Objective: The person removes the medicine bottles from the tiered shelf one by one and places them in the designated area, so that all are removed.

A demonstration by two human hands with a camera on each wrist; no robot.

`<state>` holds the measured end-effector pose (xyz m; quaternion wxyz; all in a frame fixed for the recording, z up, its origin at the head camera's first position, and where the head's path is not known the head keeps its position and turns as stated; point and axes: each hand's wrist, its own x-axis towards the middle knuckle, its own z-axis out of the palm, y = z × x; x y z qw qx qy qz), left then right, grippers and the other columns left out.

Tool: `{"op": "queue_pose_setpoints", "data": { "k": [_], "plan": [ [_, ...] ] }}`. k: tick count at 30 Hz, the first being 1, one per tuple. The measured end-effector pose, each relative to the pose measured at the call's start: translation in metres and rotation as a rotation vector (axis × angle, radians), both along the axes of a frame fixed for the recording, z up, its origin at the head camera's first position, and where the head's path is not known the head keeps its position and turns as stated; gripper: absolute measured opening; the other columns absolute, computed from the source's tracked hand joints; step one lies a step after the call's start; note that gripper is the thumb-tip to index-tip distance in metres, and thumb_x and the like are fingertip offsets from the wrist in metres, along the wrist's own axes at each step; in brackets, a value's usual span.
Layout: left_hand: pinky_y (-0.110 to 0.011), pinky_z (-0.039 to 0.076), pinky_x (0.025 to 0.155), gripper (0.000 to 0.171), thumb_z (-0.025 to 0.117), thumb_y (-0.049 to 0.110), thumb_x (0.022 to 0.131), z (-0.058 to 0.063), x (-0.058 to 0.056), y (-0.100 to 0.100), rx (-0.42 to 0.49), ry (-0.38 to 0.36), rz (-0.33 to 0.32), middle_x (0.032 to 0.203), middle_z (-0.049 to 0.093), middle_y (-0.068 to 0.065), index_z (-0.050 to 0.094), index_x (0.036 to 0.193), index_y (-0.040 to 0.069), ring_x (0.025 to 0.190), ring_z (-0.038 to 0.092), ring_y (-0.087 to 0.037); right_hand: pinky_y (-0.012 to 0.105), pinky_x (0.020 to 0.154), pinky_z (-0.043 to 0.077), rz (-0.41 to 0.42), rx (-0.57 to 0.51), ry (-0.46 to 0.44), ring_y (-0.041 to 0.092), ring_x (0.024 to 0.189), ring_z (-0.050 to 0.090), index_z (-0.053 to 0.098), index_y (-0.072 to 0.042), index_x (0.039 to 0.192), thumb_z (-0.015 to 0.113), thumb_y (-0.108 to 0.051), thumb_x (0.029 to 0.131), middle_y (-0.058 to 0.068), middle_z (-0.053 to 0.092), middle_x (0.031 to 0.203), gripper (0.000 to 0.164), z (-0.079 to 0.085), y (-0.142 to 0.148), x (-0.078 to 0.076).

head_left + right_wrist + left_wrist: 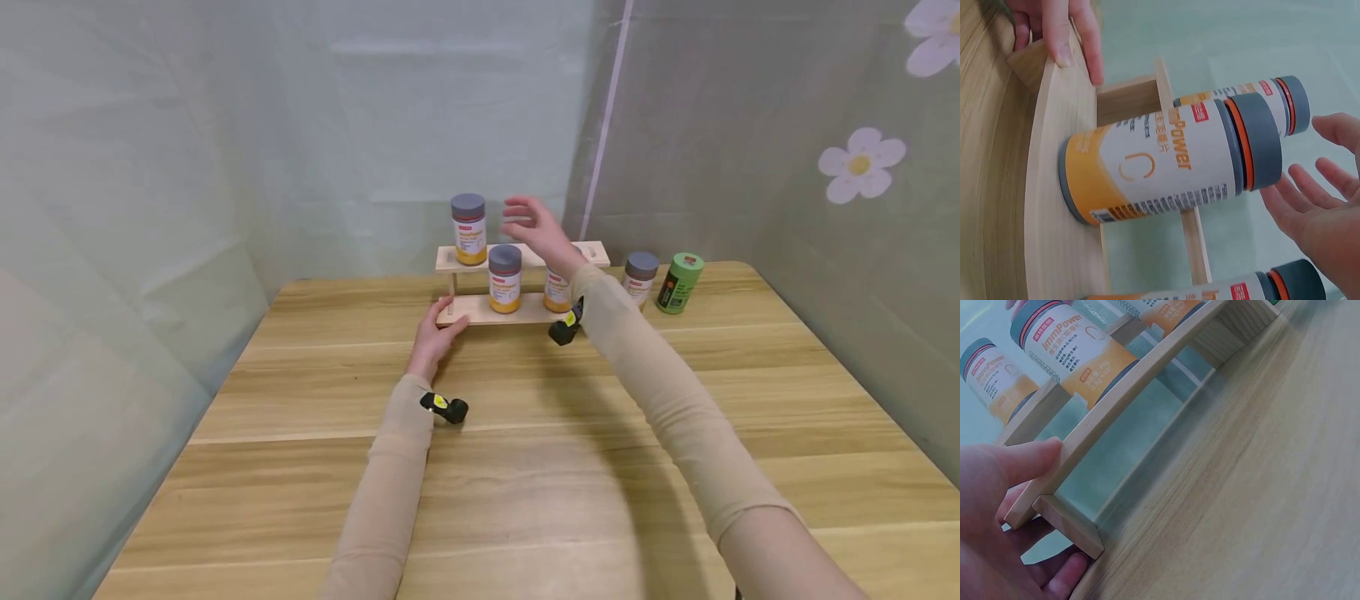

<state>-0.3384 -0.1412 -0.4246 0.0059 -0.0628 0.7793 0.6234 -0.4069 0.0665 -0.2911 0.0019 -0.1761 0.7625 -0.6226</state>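
A two-tier wooden rack stands at the back of the table. My left hand grips the left end of its lower tier, thumb on the board's edge and fingers around the end support. A supplement bottle with a grey-blue cap stands upright on the upper tier, at the left. Below, a matching bottle stands on the lower tier, with another like it to its right, partly covered by my right arm. My right hand hovers just right of the upper bottle, fingers loosely bent, holding nothing.
Right of the rack, one more matching bottle stands on the wooden table, partly behind my right sleeve. Beside it is a green-capped container. Pale curtains hang close behind the table.
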Motion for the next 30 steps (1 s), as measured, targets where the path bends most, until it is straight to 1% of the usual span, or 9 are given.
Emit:
{"op": "queue_pose_setpoints", "data": {
  "k": [3, 8, 12, 17, 23, 29, 30],
  "plan": [
    [-0.044, 0.016, 0.123, 0.060, 0.067, 0.027, 0.092, -0.001, 0.000, -0.001, -0.003, 0.014, 0.000, 0.161, 0.025, -0.005, 0.041, 0.146, 0.023, 0.150, 0.020, -0.026, 0.042, 0.109, 0.042, 0.000, 0.011, -0.003, 0.031, 0.133, 0.048, 0.040, -0.008, 0.143, 0.061, -0.011, 0.094, 0.019, 0.047, 0.144, 0.053, 0.001, -0.004, 0.000],
    [-0.045, 0.019, 0.122, 0.060, 0.067, 0.028, 0.091, -0.002, -0.002, -0.001, 0.004, 0.005, 0.009, 0.162, 0.025, -0.004, 0.042, 0.145, 0.026, 0.149, 0.022, -0.026, 0.042, 0.111, 0.040, -0.003, 0.027, -0.022, 0.029, 0.133, 0.048, 0.040, -0.010, 0.144, 0.062, -0.013, 0.094, 0.015, 0.048, 0.144, 0.054, 0.002, -0.010, 0.000],
    [-0.045, 0.021, 0.121, 0.059, 0.068, 0.028, 0.091, -0.004, -0.003, -0.001, 0.016, -0.005, 0.013, 0.162, 0.023, -0.004, 0.043, 0.145, 0.027, 0.148, 0.024, -0.026, 0.042, 0.111, 0.040, -0.017, 0.034, -0.025, 0.030, 0.133, 0.048, 0.040, -0.009, 0.143, 0.062, -0.011, 0.093, 0.013, 0.049, 0.144, 0.055, 0.003, -0.015, -0.002],
    [-0.045, 0.020, 0.121, 0.059, 0.068, 0.029, 0.091, -0.007, -0.005, -0.002, 0.021, -0.010, 0.021, 0.162, 0.023, -0.004, 0.043, 0.144, 0.028, 0.149, 0.024, -0.026, 0.042, 0.111, 0.040, -0.017, 0.060, -0.035, 0.032, 0.134, 0.047, 0.039, -0.009, 0.144, 0.061, -0.008, 0.093, 0.015, 0.047, 0.146, 0.055, 0.001, -0.020, -0.008],
    [-0.045, 0.023, 0.120, 0.059, 0.068, 0.028, 0.091, -0.007, -0.005, -0.002, 0.013, -0.003, 0.022, 0.162, 0.025, -0.005, 0.043, 0.145, 0.027, 0.148, 0.025, -0.026, 0.043, 0.112, 0.039, 0.003, 0.091, -0.060, 0.032, 0.136, 0.044, 0.037, -0.010, 0.144, 0.061, -0.008, 0.093, 0.018, 0.043, 0.149, 0.057, 0.000, -0.024, -0.013],
    [-0.045, 0.019, 0.122, 0.059, 0.068, 0.028, 0.091, -0.004, -0.003, 0.000, -0.001, 0.010, 0.018, 0.161, 0.025, -0.006, 0.043, 0.145, 0.026, 0.149, 0.024, -0.027, 0.042, 0.114, 0.036, 0.017, 0.056, -0.109, 0.028, 0.139, 0.042, 0.034, -0.013, 0.147, 0.065, -0.012, 0.091, 0.013, 0.042, 0.151, 0.063, 0.005, -0.031, -0.012],
    [-0.045, 0.020, 0.122, 0.059, 0.068, 0.028, 0.091, -0.003, -0.002, 0.001, 0.002, 0.009, 0.019, 0.161, 0.025, -0.006, 0.043, 0.145, 0.026, 0.148, 0.024, -0.027, 0.042, 0.115, 0.035, 0.017, 0.047, -0.117, 0.027, 0.139, 0.041, 0.035, -0.014, 0.147, 0.066, -0.012, 0.091, 0.012, 0.042, 0.151, 0.064, 0.006, -0.033, -0.012]
  ]
}}
